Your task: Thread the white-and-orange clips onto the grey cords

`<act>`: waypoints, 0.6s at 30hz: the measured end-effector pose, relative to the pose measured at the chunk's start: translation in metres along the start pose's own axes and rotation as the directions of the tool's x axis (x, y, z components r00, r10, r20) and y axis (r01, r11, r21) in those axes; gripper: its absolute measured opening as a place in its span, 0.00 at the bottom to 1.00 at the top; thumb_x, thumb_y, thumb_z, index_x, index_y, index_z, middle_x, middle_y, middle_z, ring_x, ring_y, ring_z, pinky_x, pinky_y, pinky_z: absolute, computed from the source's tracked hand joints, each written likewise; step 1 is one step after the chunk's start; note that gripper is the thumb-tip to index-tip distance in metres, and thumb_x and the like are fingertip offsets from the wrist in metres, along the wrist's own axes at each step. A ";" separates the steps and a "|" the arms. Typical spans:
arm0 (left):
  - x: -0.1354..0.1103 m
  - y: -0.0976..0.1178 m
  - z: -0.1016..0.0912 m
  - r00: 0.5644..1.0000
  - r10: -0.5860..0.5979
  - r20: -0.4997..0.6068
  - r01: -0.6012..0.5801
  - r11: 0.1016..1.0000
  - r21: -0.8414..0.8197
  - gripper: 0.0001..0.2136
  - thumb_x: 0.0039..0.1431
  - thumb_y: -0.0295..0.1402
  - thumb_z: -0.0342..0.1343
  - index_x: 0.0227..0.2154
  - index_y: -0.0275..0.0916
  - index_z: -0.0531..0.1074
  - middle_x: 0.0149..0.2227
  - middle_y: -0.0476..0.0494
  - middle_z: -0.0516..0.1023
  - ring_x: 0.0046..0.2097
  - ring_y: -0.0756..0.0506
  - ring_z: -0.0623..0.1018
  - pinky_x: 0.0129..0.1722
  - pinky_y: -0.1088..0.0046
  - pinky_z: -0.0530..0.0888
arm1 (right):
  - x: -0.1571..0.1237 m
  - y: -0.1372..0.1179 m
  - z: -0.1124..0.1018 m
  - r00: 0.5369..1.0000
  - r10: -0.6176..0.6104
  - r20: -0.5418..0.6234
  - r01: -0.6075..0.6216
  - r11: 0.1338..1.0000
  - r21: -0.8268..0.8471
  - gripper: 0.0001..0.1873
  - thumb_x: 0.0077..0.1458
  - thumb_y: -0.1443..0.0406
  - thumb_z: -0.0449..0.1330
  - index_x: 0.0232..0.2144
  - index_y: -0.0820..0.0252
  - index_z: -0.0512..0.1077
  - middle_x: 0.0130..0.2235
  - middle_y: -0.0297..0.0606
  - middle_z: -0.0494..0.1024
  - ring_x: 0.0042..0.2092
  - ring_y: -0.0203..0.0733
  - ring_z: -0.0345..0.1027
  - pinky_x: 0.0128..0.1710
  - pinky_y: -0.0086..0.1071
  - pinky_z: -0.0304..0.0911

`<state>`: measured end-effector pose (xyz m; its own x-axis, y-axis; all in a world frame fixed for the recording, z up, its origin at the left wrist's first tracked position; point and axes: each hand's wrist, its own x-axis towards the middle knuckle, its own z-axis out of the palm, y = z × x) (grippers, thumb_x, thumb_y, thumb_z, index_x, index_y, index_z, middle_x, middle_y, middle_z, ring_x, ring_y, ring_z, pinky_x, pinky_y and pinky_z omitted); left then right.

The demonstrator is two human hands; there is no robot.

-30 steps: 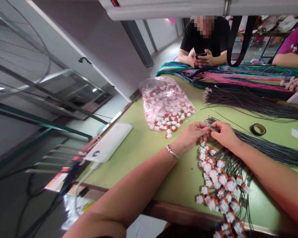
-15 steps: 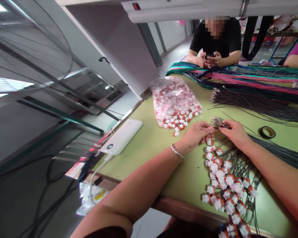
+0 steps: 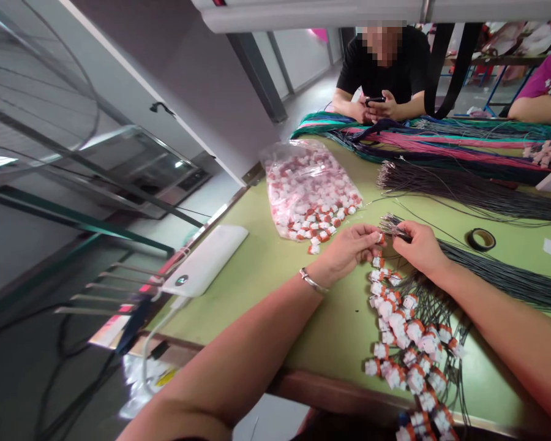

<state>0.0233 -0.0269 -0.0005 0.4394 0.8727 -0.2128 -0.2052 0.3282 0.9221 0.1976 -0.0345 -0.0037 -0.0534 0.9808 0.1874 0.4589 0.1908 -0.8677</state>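
My left hand (image 3: 352,250) is closed, pinching a small white-and-orange connector (image 3: 380,239) between thumb and fingertips. Right beside it, my right hand (image 3: 420,245) is closed around a bundle of dark wires (image 3: 401,228), whose bare metal terminals (image 3: 387,222) point toward the left hand. Below both hands, a pile of wired white-and-orange connectors (image 3: 406,331) trails down to the table's front edge, their dark leads fanning to the right. Ahead of the left hand lies a clear plastic bag (image 3: 310,184) full of connectors, several spilling from its mouth.
A roll of black tape (image 3: 481,239) lies right of my right hand. Further back are another dark wire bundle (image 3: 468,190) and coloured wires (image 3: 441,141). A white power bank (image 3: 206,260) with a cable sits on the left. Across the green table (image 3: 257,294), a person (image 3: 386,73) holds a phone.
The whole view has shifted, so the table things appear a little further left. The left hand's connector stays close to the wire ends. Both hands keep their hold.
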 end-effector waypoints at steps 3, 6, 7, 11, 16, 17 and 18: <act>0.000 0.000 -0.003 0.998 0.043 -0.039 -0.039 0.994 0.097 0.14 0.44 0.34 0.67 0.32 0.33 0.71 0.20 0.52 0.73 0.20 0.56 0.70 0.20 0.82 0.65 | -0.001 -0.001 0.000 1.000 -0.014 -0.005 0.013 0.998 -0.054 0.04 0.40 0.65 0.54 0.20 0.61 0.66 0.19 0.30 0.66 0.23 0.32 0.55 0.25 0.27 0.52; 0.001 -0.001 -0.003 0.995 0.067 -0.069 -0.055 0.984 0.169 0.13 0.46 0.36 0.66 0.29 0.32 0.72 0.19 0.51 0.72 0.19 0.56 0.69 0.19 0.81 0.63 | -0.003 -0.001 0.001 1.000 -0.028 0.014 0.029 0.996 -0.079 0.04 0.40 0.65 0.53 0.21 0.60 0.67 0.19 0.30 0.67 0.23 0.32 0.55 0.24 0.27 0.52; 0.001 -0.001 -0.003 0.995 0.063 -0.073 -0.051 0.987 0.152 0.13 0.46 0.36 0.66 0.28 0.32 0.72 0.19 0.50 0.72 0.19 0.56 0.69 0.19 0.82 0.63 | -0.003 -0.001 0.001 0.999 -0.034 0.019 0.035 0.996 -0.079 0.04 0.41 0.65 0.53 0.21 0.60 0.67 0.20 0.30 0.67 0.23 0.32 0.56 0.24 0.27 0.52; 0.004 -0.004 0.003 0.997 0.036 -0.062 -0.034 0.999 0.031 0.14 0.44 0.36 0.67 0.26 0.32 0.70 0.18 0.50 0.73 0.19 0.57 0.68 0.19 0.82 0.63 | -0.004 0.001 0.002 0.999 -0.049 0.016 0.050 0.997 -0.062 0.05 0.41 0.65 0.53 0.22 0.60 0.66 0.20 0.31 0.67 0.23 0.32 0.56 0.24 0.27 0.52; 0.005 -0.009 0.008 0.995 0.061 -0.077 -0.060 0.998 0.016 0.13 0.43 0.36 0.67 0.26 0.33 0.70 0.18 0.49 0.73 0.19 0.56 0.69 0.20 0.81 0.64 | -0.004 0.004 0.002 0.998 -0.048 0.033 0.051 0.996 -0.068 0.04 0.42 0.65 0.54 0.23 0.60 0.67 0.20 0.29 0.67 0.22 0.31 0.54 0.23 0.27 0.52; 0.005 -0.009 0.009 0.994 0.068 -0.086 -0.068 0.998 -0.001 0.14 0.43 0.36 0.67 0.25 0.33 0.70 0.17 0.49 0.73 0.19 0.56 0.69 0.20 0.82 0.63 | -0.004 0.004 0.002 0.998 -0.052 0.033 0.054 0.996 -0.070 0.04 0.42 0.65 0.54 0.23 0.60 0.67 0.20 0.29 0.67 0.22 0.31 0.54 0.23 0.27 0.52; 0.005 -0.010 0.009 0.993 0.072 -0.093 -0.075 0.997 -0.024 0.14 0.43 0.36 0.67 0.25 0.33 0.70 0.17 0.50 0.73 0.19 0.56 0.69 0.20 0.82 0.63 | -0.004 0.004 0.002 0.998 -0.054 0.029 0.056 0.996 -0.071 0.04 0.42 0.65 0.53 0.22 0.60 0.66 0.20 0.29 0.67 0.22 0.31 0.54 0.24 0.27 0.52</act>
<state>0.0352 -0.0286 -0.0078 0.3401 0.9241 -0.1746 -0.2589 0.2705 0.9273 0.1975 -0.0379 -0.0090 -0.1041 0.9699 0.2200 0.5172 0.2417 -0.8210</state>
